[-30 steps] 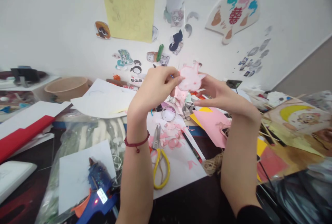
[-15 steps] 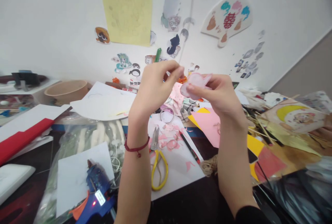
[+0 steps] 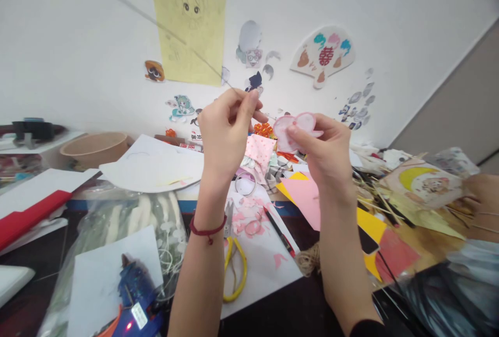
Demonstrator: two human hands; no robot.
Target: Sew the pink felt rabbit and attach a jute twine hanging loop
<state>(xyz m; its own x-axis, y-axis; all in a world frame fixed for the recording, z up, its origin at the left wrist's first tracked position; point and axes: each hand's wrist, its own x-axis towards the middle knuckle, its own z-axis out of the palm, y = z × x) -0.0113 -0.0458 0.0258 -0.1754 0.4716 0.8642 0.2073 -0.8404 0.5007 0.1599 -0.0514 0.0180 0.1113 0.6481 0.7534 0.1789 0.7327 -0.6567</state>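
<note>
My right hand (image 3: 331,144) pinches a pale, pink-edged flower-like piece (image 3: 286,134) with rounded petals. Just left of it, my left hand (image 3: 232,118), wearing a dark red cord bracelet (image 3: 208,232), has its thumb and fingers closed at a thin grey strand (image 3: 156,22). From those fingers the strand runs up and left across the wall; its material is unclear. A short thin line also shows between the hand and the pink piece. Below, yellow-handled scissors (image 3: 245,274) lie on white paper (image 3: 261,280) among pink scraps.
A blue glue gun (image 3: 136,285) with a lit red light rests on paper at lower left. Tape ring (image 3: 245,183), black pen (image 3: 278,230), twine (image 3: 307,260) and coloured sheets (image 3: 304,199) crowd the middle. At the right edge is another person's hand (image 3: 483,196) beside a moon picture (image 3: 427,183).
The strand has swung from near-vertical to slanting up left. My left hand has turned, and the pink piece now faces me more openly. The view has tilted up and shifted right.
</note>
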